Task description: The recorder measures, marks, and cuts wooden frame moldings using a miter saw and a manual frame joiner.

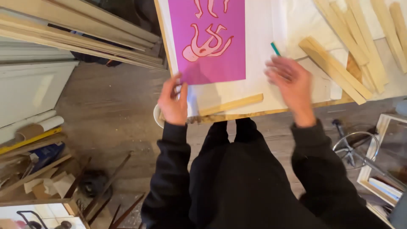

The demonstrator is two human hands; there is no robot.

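A magenta print point(212, 46) with pale pink figures lies on white paper point(258, 51) at the table's point(254, 113) near edge, its top cut off by the frame. The left hand point(173, 101) pinches the print's lower left corner between narrowed fingers. The right hand point(291, 85), motion-blurred with fingers spread wide and holding nothing, hovers over the paper near a teal pencil point(275, 48). A short wood strip point(231, 104) lies between the hands; longer slats point(339, 63) crowd the right.

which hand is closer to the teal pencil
Right. The right hand is just below the teal pencil, nearly touching it; the left hand is far off at the purple print's lower-left corner.
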